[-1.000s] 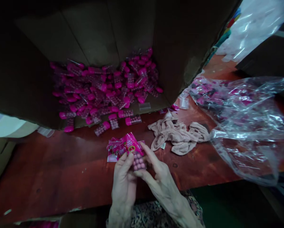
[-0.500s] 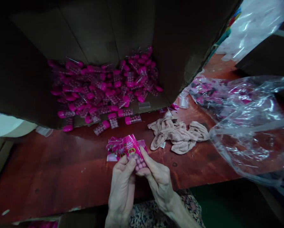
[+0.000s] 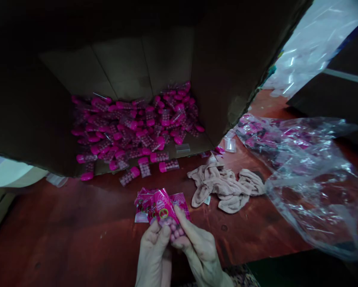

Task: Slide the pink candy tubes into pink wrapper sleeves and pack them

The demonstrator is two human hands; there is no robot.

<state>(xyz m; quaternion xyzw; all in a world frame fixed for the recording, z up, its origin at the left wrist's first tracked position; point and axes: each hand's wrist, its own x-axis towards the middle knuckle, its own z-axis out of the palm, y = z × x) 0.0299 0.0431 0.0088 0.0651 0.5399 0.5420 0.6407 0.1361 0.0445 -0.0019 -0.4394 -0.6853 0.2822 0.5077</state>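
Both my hands grip one clear container of pink candy balls [image 3: 175, 229] with a bright pink printed wrapper [image 3: 164, 203] over its far part. My left hand [image 3: 155, 249] pinches it from the left with the thumb on top. My right hand [image 3: 198, 243] closes on its right side, index finger stretched along the wrapper. Several flat pink wrappers [image 3: 142, 205] lie on the table just beyond, partly hidden by the held one. Farther off, several pink-capped containers of candy balls [image 3: 144, 166] lie at the mouth of a cardboard box.
The large cardboard box [image 3: 229, 79] lies open toward me, with a heap of pink-capped containers [image 3: 131, 127] inside. A crumpled beige cloth [image 3: 221, 183] and a clear plastic bag [image 3: 310, 159] with pink pieces lie right on the red-brown table [image 3: 77, 223]. A white bowl-like thing [image 3: 16, 173] stands left.
The view has tilted, so everything sits lower in the picture. Both hands keep their hold on the container, and the wrapper leans slightly more to the left.
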